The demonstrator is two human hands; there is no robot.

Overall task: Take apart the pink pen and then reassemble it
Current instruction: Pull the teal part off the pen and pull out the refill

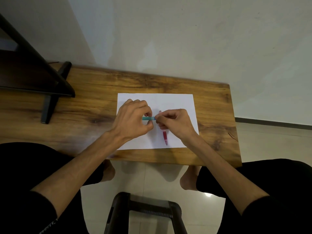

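A pink-red pen (165, 135) lies on the white paper sheet (177, 102), pointing toward me, its far end partly hidden under my right hand. Above the paper both hands hold a teal pen (148, 118) horizontally. My left hand (133, 120) pinches its left part. My right hand (175, 122) pinches its right end with the fingertips. Most of the teal pen is hidden by the fingers.
The paper lies on a small wooden table (84, 115). A black stand (50, 92) rests on the table's left side. A white wall rises behind the table. Below the near edge are my knees, bare feet and a black stool (145, 206).
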